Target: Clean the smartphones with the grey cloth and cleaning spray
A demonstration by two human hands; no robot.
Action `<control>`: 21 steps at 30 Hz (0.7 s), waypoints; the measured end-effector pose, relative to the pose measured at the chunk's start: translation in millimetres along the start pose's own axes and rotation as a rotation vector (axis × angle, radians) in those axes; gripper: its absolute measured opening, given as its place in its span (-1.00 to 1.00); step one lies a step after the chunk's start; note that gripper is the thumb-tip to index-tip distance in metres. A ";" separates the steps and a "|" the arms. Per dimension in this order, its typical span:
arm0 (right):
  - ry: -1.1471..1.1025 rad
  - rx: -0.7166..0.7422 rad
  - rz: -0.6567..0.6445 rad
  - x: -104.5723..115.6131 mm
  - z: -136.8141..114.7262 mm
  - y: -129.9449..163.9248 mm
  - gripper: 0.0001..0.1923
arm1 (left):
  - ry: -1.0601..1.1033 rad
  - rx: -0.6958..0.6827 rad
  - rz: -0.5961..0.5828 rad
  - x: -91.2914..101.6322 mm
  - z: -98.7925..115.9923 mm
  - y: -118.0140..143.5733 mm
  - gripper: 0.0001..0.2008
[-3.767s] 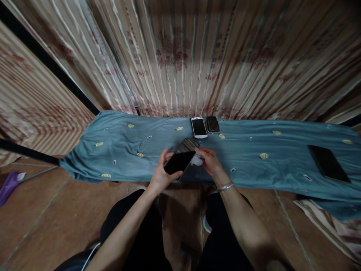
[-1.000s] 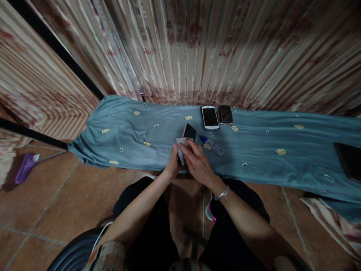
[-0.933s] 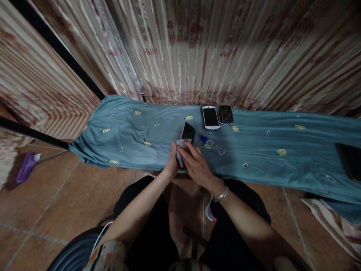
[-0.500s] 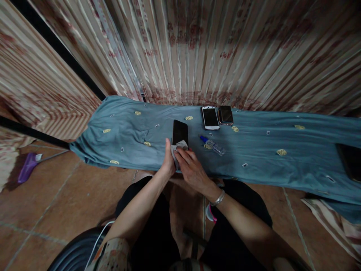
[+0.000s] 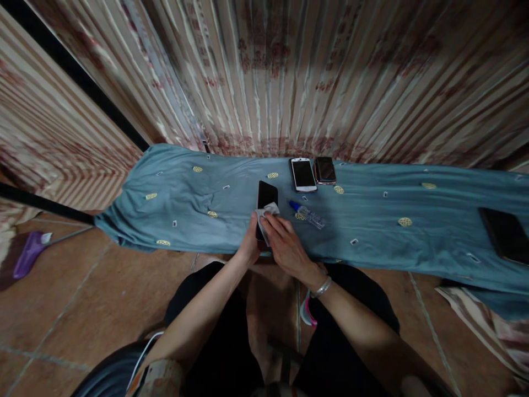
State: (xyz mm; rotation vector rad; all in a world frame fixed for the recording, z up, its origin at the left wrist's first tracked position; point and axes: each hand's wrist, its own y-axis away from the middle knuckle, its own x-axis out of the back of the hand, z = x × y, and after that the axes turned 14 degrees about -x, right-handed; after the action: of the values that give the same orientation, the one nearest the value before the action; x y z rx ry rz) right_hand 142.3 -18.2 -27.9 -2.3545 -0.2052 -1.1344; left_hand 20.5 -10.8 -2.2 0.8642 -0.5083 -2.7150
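A: What takes up most of the view?

B: A striped curtain (image 5: 289,71) hangs at the back, and below it a long surface is covered by a blue cloth (image 5: 185,193) with small yellow motifs. The floor (image 5: 61,309) is brown tile.

A: And on the cloth?

B: Far right lies a dark tablet (image 5: 504,234). Near the curtain, a white phone (image 5: 303,174) and a dark phone (image 5: 325,170) lie side by side, just touching. Nearer the person lies a small clear bottle (image 5: 306,214) with a blue tip.

A: The hands?

B: The left hand (image 5: 249,245) grips the lower end of a black phone (image 5: 266,196), which stands tilted above the cloth's near edge. The right hand (image 5: 285,245), a bracelet on its wrist, has its fingers pressed together, pinning a small white wipe (image 5: 266,212) against the screen.
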 end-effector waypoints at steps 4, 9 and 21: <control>-0.020 -0.039 0.020 3.5 5.6 -8.2 -0.46 | -0.043 -0.006 -0.037 -5.2 -3.0 8.8 -0.48; -0.058 -0.104 0.088 6.0 14.5 -22.5 -0.47 | -0.047 -0.008 -0.099 -6.8 -9.3 12.1 -0.55; -0.061 -0.201 0.140 3.7 40.2 -48.4 -0.46 | -0.122 0.005 -0.236 -3.5 -17.5 14.4 -0.55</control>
State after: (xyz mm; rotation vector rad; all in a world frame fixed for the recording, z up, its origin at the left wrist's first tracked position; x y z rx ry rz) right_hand 155.5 43.4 -27.4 -2.5360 0.0554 -1.0600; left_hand 35.6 -27.1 -8.0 0.8096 -0.4638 -2.9966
